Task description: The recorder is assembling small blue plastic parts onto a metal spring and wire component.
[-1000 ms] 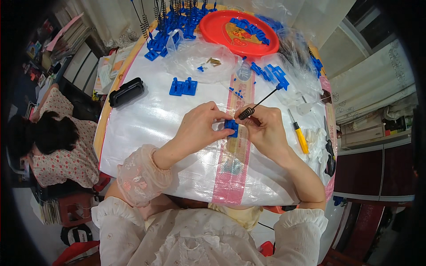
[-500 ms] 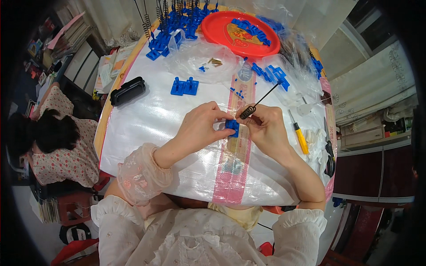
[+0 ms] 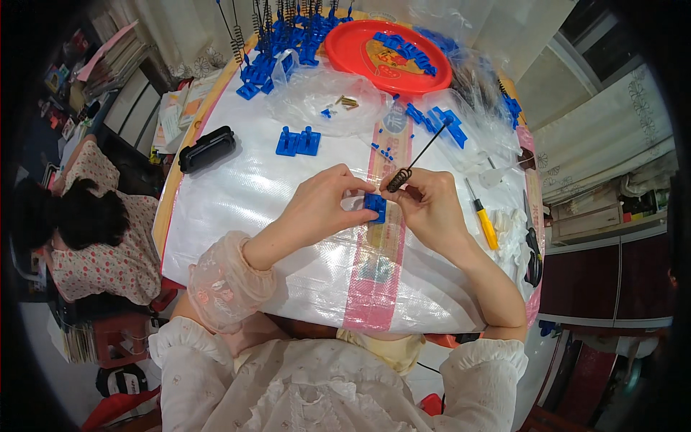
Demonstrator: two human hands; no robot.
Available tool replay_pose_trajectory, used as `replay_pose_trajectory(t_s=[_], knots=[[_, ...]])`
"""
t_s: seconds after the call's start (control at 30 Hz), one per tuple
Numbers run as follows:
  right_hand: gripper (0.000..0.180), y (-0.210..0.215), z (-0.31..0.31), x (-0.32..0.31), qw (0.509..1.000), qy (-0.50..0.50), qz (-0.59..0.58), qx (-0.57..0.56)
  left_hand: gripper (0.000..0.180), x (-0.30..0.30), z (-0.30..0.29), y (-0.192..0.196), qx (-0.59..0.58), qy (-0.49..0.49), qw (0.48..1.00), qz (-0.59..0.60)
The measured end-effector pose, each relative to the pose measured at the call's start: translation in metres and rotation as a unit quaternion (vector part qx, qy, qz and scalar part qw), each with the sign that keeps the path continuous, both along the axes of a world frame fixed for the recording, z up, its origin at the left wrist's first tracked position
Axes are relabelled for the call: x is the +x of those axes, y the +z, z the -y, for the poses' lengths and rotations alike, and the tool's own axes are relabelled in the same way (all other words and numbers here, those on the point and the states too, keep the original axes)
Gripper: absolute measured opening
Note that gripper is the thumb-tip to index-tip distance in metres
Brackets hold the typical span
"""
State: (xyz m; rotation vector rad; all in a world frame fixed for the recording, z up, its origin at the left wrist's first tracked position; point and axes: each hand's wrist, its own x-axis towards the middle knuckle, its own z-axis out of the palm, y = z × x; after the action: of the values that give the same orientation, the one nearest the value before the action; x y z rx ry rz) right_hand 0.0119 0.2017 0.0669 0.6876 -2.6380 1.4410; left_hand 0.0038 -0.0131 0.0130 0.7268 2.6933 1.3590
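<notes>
Over the middle of the table, my left hand [image 3: 320, 201] has its thumb and forefinger closed on a small blue plastic base [image 3: 376, 209]. My right hand [image 3: 432, 205] pinches a black coil spring [image 3: 399, 179] just beyond the base's far edge. From the coil a thin black rod slants up to the far right, with a small dark tip. Fingers cover the spring's lower end, so I cannot tell whether it touches the base. Two blue bases with upright posts [image 3: 299, 141] stand farther away, left of the hands. Tiny blue pieces [image 3: 386, 153] lie beyond my right hand.
A red tray [image 3: 338, 56] holds blue parts at the back. Several blue pieces with springs [image 3: 299, 36] crowd the far left. Brass pins [image 3: 349, 103] lie on clear plastic. A black case [image 3: 207, 149], yellow-handled screwdriver [image 3: 486, 227] and scissors [image 3: 533, 259] flank my arms. Another person [image 3: 108, 230] is at left.
The rod's tip has shifted slightly up and left, so the rod stands a little steeper. Both hands keep nearly the same place and the same grips.
</notes>
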Motion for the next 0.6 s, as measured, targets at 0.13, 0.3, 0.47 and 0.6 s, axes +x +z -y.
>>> replay_pose_trajectory(t_s=[0.13, 0.3, 0.47, 0.6], knots=[[0.011, 0.005, 0.002, 0.001, 1.000, -0.002, 0.006, 0.009, 0.035, -0.005, 0.006, 0.007, 0.036, -0.014, 0.998, 0.047], [0.012, 0.003, 0.000, 0.000, 1.000, 0.007, 0.001, -0.008, 0.031, -0.003, 0.000, 0.005, 0.052, -0.031, 0.998, 0.032], [0.015, 0.000, -0.002, -0.002, 1.000, -0.001, 0.003, 0.008, 0.028, 0.000, -0.005, -0.007, 0.028, -0.010, 1.000, 0.002], [0.017, 0.003, -0.002, 0.000, 1.000, -0.010, 0.016, 0.018, 0.027, 0.000, -0.007, -0.007, 0.032, 0.001, 0.999, 0.019]])
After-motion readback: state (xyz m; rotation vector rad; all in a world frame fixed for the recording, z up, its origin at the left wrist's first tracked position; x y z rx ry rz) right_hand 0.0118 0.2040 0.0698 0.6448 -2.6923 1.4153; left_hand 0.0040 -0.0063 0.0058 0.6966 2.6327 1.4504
